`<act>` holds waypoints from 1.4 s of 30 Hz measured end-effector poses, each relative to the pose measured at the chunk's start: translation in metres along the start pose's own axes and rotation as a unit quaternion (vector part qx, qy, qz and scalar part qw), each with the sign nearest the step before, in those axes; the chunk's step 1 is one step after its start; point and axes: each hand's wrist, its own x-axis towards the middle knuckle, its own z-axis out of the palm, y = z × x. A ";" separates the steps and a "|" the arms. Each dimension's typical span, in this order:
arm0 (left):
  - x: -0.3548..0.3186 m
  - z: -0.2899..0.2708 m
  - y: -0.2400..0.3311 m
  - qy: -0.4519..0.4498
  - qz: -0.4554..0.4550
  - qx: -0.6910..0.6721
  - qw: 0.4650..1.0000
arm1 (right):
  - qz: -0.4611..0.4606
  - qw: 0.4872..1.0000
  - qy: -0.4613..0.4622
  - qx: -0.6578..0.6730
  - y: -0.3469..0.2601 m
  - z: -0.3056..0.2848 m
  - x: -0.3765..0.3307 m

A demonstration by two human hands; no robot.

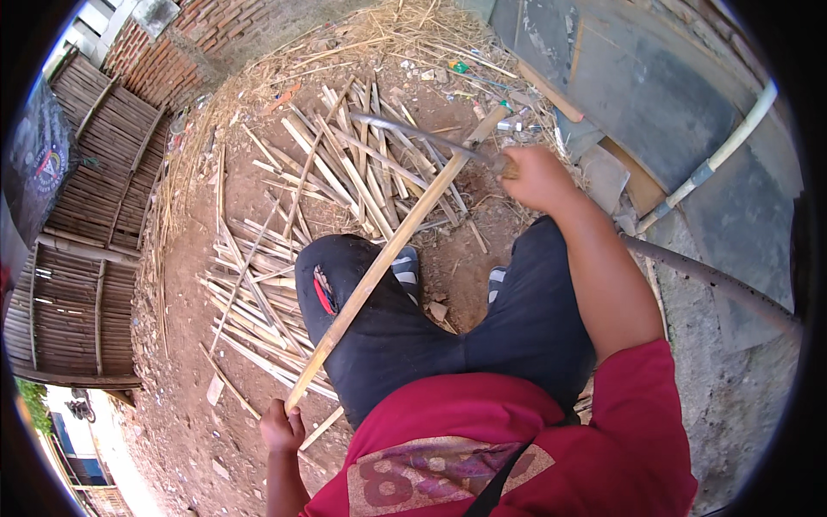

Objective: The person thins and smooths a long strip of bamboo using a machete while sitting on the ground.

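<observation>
My left hand [282, 426] is closed round the near end of a long split bamboo strip [379, 269]. The strip slants across my right-left lap, over the left thigh, and up to the far right. My right hand [536, 179] grips the handle of a long-bladed machete [413, 132], whose dark blade points to the left. The blade crosses the strip near its far end; whether it cuts in or only rests there I cannot tell. My fingers hide most of the handle.
Split bamboo pieces lie in a far pile [366, 164] and a left pile [258, 297] on the dirt ground. Woven bamboo panels [108, 172] stand at left. At right are grey sheets [637, 77], a pale pipe [715, 159] and a dark pole [711, 277]. Straw [413, 30] lies far off.
</observation>
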 end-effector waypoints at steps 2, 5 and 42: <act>-0.003 0.007 -0.011 0.001 0.006 0.002 1.000 | -0.070 0.997 0.003 -0.014 -0.017 0.004 -0.006; -0.009 0.010 -0.018 0.011 0.004 0.010 1.000 | -0.143 0.988 0.004 -0.064 -0.026 0.008 -0.008; -0.009 0.010 -0.036 0.006 0.013 0.021 1.000 | 0.056 0.984 0.129 -0.109 0.049 -0.012 -0.005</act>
